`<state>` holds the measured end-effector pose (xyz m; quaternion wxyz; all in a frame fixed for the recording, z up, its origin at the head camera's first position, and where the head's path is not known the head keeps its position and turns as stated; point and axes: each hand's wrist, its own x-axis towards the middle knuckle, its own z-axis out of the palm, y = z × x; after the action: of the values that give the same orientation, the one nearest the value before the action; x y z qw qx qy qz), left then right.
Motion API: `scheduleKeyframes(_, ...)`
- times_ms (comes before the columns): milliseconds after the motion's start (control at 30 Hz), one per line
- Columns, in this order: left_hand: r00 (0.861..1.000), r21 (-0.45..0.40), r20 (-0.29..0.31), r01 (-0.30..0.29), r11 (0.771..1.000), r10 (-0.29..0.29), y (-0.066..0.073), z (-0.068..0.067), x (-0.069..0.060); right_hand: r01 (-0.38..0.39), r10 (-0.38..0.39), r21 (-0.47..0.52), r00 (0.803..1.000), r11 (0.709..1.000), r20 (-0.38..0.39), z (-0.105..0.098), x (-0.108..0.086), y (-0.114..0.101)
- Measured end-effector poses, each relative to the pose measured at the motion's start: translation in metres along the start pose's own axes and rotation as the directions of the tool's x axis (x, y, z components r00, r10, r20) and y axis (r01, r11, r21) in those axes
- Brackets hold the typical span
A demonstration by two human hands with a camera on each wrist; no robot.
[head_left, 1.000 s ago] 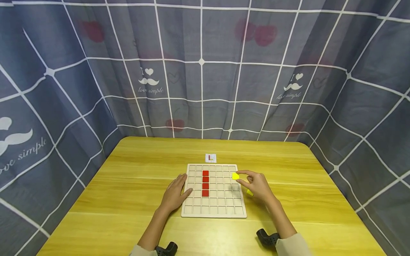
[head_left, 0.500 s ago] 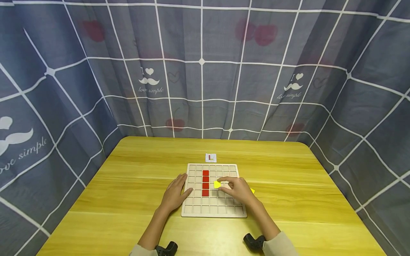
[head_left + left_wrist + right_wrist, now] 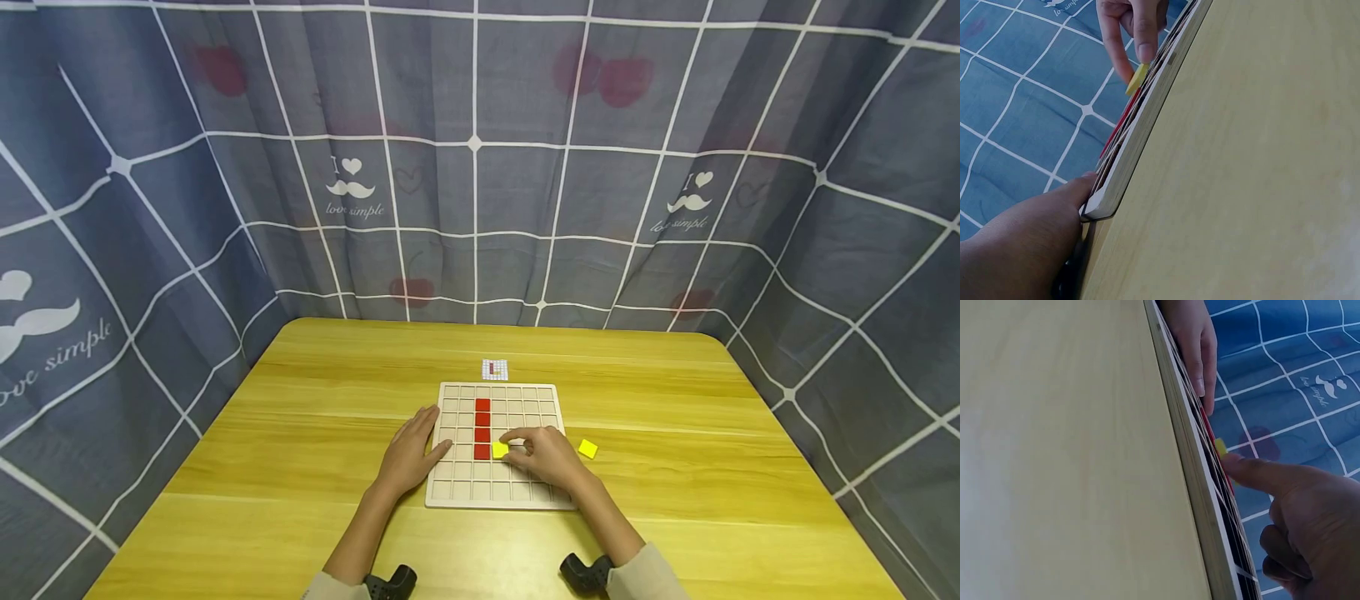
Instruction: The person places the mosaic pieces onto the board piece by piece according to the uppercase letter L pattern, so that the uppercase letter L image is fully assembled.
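Observation:
A pale wooden grid board (image 3: pixel 465 495) lies on the table, with a column of several red square tiles (image 3: pixel 482 428) set in its cells. My right hand (image 3: pixel 551 458) pinches a yellow square tile (image 3: pixel 500 451) between thumb and forefinger, just right of the lowest red tile. In the left wrist view that yellow tile (image 3: pixel 1137 79) is tilted at the board's surface; whether it touches the board I cannot tell. My left hand (image 3: pixel 407 452) rests along the board's left edge with fingers extended, its thumb over the rim. A second yellow tile (image 3: pixel 588 449) lies on the table right of the board.
A small printed grid card (image 3: pixel 495 370) with red and yellow marks lies behind the board. The wooden table (image 3: pixel 315 400) stretches out on both sides. A grey-blue checked curtain (image 3: pixel 420 200) hangs behind and at the sides.
My right hand has carried the yellow tile leftward and nearer, from the board's right edge to beside the lowest red tile. The loose yellow tile has come fully into sight. My left hand stays put.

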<state>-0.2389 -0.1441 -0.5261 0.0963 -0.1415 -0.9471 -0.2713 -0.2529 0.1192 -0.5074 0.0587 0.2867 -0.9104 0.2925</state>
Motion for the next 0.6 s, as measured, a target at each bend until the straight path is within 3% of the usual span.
scheduleKeyframes(233, 1.0, 0.001, -0.005, -0.008, 1.0, 0.008, 0.0008, -0.0003, -0.0006, 0.007, -0.007, -0.034, 1.0, 0.999, -0.012, 0.001, -0.0018, -0.0005)
scheduleKeyframes(600, 1.0, 0.001, -0.003, -0.003, 1.0, 0.003, 0.0006, -0.0004, -0.0007, 0.003, -0.003, -0.004, 1.0, 1.0, -0.003, 0.0005, -0.0021, 0.0013)
